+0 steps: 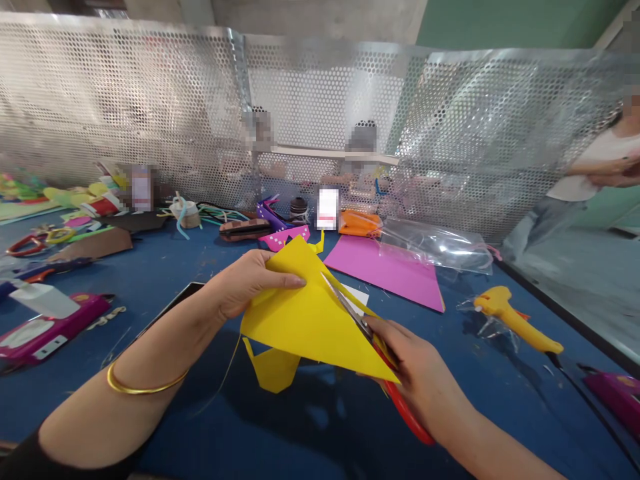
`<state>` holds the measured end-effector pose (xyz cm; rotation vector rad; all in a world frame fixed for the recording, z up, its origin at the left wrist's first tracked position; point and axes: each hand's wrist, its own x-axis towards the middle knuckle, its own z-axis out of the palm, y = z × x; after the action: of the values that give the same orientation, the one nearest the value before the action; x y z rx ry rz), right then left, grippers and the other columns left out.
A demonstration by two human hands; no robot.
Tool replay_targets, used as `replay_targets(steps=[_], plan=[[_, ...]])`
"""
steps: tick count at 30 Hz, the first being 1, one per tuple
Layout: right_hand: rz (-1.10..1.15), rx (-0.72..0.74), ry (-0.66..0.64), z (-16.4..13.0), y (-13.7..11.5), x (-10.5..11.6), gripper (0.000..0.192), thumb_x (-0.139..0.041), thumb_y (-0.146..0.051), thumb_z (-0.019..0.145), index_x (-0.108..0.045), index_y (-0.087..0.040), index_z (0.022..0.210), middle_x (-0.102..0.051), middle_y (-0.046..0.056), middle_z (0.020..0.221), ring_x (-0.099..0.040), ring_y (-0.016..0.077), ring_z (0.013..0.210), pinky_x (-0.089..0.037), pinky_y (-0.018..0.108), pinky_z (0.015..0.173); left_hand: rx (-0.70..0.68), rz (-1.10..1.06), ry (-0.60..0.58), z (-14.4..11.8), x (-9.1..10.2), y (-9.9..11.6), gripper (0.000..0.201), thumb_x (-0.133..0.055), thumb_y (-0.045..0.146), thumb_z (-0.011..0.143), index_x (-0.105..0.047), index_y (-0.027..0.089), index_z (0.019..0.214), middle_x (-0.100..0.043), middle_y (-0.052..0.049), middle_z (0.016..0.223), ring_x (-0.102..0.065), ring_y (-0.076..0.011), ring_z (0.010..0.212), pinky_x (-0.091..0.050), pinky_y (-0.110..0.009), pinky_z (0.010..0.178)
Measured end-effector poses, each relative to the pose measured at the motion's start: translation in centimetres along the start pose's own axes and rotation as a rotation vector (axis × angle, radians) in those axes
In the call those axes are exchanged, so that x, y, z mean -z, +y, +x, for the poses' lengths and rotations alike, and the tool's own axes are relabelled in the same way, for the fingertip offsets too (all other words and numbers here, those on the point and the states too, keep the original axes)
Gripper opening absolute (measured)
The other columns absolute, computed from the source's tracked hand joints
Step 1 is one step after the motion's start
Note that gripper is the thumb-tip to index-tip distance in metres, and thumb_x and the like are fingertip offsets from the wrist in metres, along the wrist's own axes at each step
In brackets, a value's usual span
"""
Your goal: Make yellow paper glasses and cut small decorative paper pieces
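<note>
In the head view a yellow sheet of craft paper (pixel 300 307) is held up above the blue table. My left hand (pixel 255 280) pinches its left edge, thumb lying on top. My right hand (pixel 407 353) is wrapped round red-handled scissors (pixel 350 309), whose blades lie along the sheet's right edge, with a narrow yellow strip beside them. Whether the blades are parted is hard to make out. Under the sheet, a cut yellow piece (pixel 277 370) rests on the table. Just beyond lie a pink piece with white squares (pixel 285 237) and a small yellow scrap (pixel 319 243).
A pink sheet (pixel 387 270) and a clear plastic bag (pixel 435 245) lie behind my right hand. A yellow glue gun (pixel 517 320) is at right. A magenta power strip (pixel 55 330) sits at left. Behind the table stands a perforated metal screen (pixel 320 87); a person stands far right.
</note>
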<state>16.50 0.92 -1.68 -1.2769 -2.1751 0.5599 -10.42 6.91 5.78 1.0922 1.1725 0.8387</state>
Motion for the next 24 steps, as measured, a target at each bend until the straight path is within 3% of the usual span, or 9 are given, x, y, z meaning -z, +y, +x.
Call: replay_targets(steps=[11,16,24], plan=[[-0.076,0.122,0.097,-0.17,0.80,-0.43,0.042,-0.054,-0.027,0.088,-0.058,-0.022,0.130,-0.070,0.012,0.120,-0.072,0.0263,0.100,-0.061,0.037,0.081,0.056,-0.004,0.017,-0.20,-0.68,0.17,0.037,-0.092,0.026,0.052,-0.077,0.018,0.085,-0.079,-0.008,0.094,-0.075,-0.0229,0.071,-0.062,-0.030,0.067],[-0.088,0.154,0.143,-0.23,0.67,-0.48,0.042,-0.056,-0.024,0.087,-0.060,-0.019,0.128,-0.070,0.012,0.121,-0.072,0.0253,0.100,-0.061,0.034,0.080,0.051,-0.012,0.013,-0.10,-0.60,0.09,0.035,-0.092,0.026,0.051,-0.077,0.017,0.082,-0.079,-0.008,0.088,-0.074,-0.0229,0.071,-0.062,-0.030,0.067],[-0.097,0.168,0.129,0.03,0.18,-0.08,0.034,-0.045,-0.019,0.091,-0.063,-0.019,0.120,-0.073,0.012,0.109,-0.073,0.0232,0.094,-0.061,0.032,0.076,-0.040,-0.030,-0.027,0.29,0.15,-0.27,0.035,-0.091,0.035,0.057,-0.078,0.019,0.086,-0.079,-0.006,0.088,-0.074,-0.0193,0.073,-0.060,-0.025,0.067]])
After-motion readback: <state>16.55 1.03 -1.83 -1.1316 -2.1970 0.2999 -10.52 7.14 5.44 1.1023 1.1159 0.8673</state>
